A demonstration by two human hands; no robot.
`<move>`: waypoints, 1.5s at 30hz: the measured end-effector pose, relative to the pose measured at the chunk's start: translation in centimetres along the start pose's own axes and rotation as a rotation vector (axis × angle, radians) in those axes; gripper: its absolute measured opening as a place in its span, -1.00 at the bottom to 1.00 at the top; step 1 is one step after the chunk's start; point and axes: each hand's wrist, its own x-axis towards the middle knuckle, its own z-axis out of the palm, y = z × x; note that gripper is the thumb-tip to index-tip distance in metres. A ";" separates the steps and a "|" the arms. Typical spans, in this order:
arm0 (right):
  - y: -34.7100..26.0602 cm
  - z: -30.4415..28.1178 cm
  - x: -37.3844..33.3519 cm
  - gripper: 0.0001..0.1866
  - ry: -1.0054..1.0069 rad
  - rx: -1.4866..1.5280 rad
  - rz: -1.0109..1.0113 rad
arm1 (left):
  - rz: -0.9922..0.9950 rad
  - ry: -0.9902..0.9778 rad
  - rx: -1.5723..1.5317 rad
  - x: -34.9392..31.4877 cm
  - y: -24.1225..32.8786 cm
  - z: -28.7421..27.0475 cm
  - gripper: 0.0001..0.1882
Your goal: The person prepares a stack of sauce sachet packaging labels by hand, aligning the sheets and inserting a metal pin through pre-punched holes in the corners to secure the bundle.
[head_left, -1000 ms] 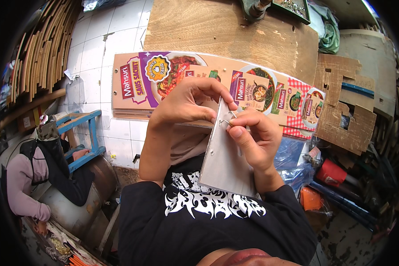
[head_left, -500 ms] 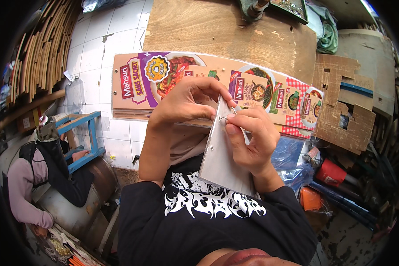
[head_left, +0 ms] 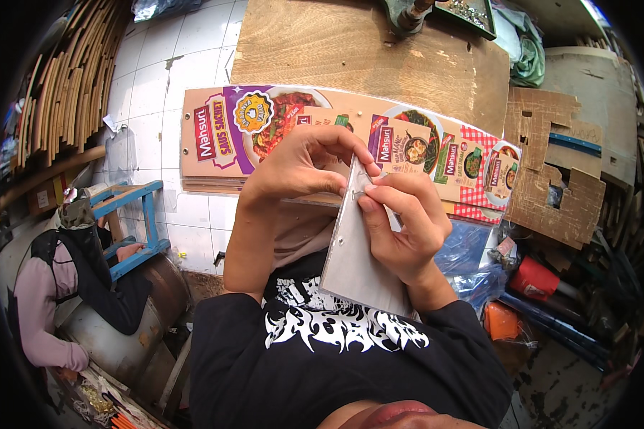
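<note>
A thin grey-white panel (head_left: 365,261) is tilted up in front of my chest, with a small metal eyelet (head_left: 341,242) near its long left edge. My left hand (head_left: 304,163) grips the panel's upper end, fingers curled over the top and thumb at the left edge. Against the panel's face near that end, the fingertips of my right hand (head_left: 411,218) are pinched together on a thin bent metal wire, mostly covered by the fingers. Just beyond both hands lies a stack of long printed cardboard panels (head_left: 218,161) with food pictures and eyelets at the left end.
Behind the stack is a wooden board (head_left: 300,53), carrying a metal tool base (head_left: 408,18) and a tray of small metal parts (head_left: 469,13). Cut cardboard (head_left: 551,207) lies to the right. At left are a blue-framed stool (head_left: 147,222) and another person's sleeve (head_left: 39,307).
My right fingertips have closed in against the panel, and the wire that showed between them is now mostly hidden. My left hand keeps its hold almost unchanged.
</note>
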 end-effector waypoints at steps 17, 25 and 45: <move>0.0 -0.2 0.0 -0.79 -0.019 0.050 0.075 | 0.033 -0.007 -0.022 0.0 0.0 0.1 -0.57; 0.3 -0.1 -0.1 -0.79 -0.036 0.103 0.098 | 0.038 -0.015 0.021 0.0 -0.1 -0.2 -0.58; -0.1 -0.1 -0.4 -0.75 -0.007 0.055 0.067 | 0.016 -0.017 -0.007 0.0 0.1 0.1 -0.58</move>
